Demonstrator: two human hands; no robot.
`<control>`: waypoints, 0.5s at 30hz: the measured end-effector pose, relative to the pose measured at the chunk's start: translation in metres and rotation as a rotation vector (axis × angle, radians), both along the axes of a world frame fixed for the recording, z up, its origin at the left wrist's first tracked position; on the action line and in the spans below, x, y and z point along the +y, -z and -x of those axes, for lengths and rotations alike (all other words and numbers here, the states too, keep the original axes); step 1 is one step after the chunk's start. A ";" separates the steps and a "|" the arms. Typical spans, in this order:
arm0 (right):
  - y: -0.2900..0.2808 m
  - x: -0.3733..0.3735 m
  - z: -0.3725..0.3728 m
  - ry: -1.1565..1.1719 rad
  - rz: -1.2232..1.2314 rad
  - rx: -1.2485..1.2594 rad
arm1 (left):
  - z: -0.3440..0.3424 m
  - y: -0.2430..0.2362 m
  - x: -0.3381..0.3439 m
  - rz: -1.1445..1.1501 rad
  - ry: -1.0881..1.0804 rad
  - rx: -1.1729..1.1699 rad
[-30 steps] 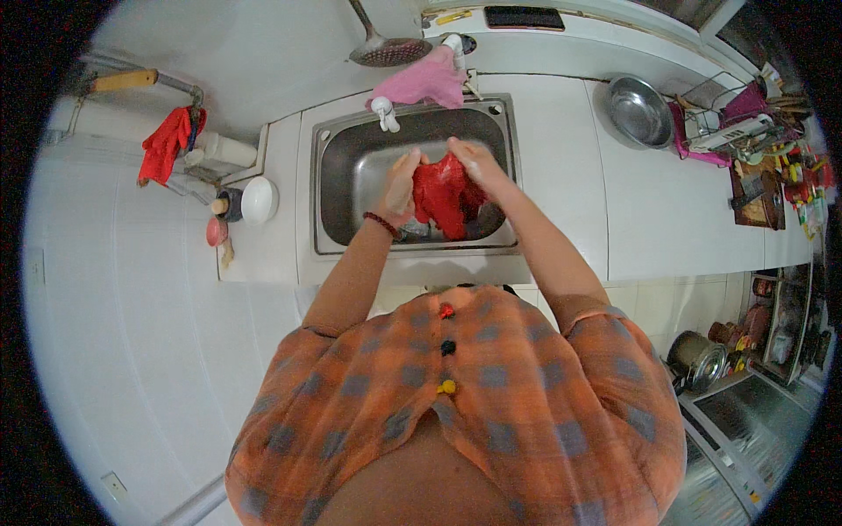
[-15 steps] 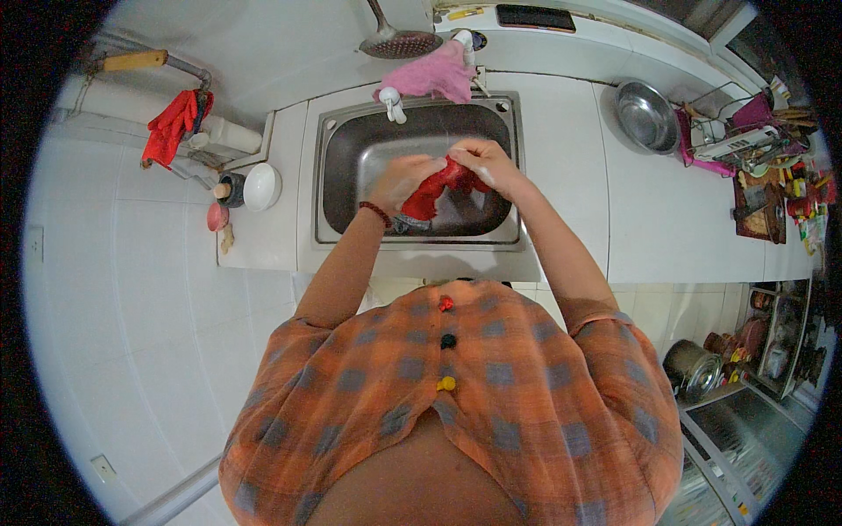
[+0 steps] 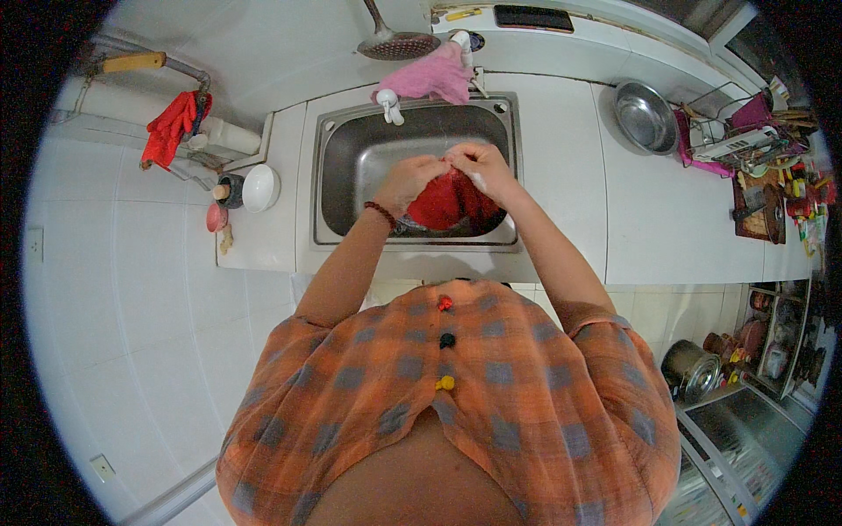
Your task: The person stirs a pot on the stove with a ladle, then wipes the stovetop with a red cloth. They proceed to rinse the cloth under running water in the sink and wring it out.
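Observation:
A red cloth (image 3: 444, 205) hangs spread out over the stainless steel sink (image 3: 321, 188). My left hand (image 3: 409, 182) pinches its upper edge near the middle, and close beside it my right hand (image 3: 484, 168) grips the same edge. Whitish suds show on my fingers. Behind my hands, the white tap (image 3: 390, 107) points down into the basin, with a pink cloth (image 3: 437, 77) draped over its pipe. At the sink's near side, something greyish (image 3: 407, 228) is partly hidden under the red cloth.
Left of the sink stand a white bowl (image 3: 261, 188) and a small pink bowl (image 3: 217, 216). Red gloves (image 3: 172, 131) hang from a pipe on the wall. A metal basin (image 3: 646, 117) and a dish rack (image 3: 724, 131) are on the right counter. A skimmer (image 3: 396, 44) hangs behind.
The red cloth was bunched and folded between my hands; now it hangs lower and wider. My hands have come closer together, the left one shifting slightly right.

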State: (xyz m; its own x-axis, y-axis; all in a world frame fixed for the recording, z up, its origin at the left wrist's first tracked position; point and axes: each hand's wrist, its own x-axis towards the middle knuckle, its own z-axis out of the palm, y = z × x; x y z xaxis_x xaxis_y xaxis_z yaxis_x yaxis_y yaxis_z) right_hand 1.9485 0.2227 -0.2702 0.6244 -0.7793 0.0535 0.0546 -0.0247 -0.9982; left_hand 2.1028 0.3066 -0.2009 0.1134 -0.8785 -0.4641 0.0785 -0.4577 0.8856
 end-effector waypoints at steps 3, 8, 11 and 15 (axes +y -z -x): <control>-0.005 0.003 -0.003 0.046 -0.114 -0.036 | -0.007 0.024 -0.001 0.024 0.061 -0.126; -0.013 0.005 0.002 0.154 -0.402 -0.151 | -0.027 0.033 0.003 -0.005 0.181 -0.193; -0.008 0.002 0.002 0.160 -0.581 -0.297 | -0.018 0.022 0.011 -0.018 0.065 0.036; 0.008 -0.005 -0.010 0.237 -0.323 -0.146 | -0.005 0.028 0.006 0.109 -0.146 0.140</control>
State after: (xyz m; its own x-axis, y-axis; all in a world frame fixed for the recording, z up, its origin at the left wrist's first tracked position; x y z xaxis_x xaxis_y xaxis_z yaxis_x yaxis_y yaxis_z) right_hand 1.9587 0.2178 -0.2784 0.4298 -0.8916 -0.1428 0.2260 0.2594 -0.9390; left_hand 2.1079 0.3122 -0.2288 0.1844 -0.9035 -0.3870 0.2621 -0.3343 0.9053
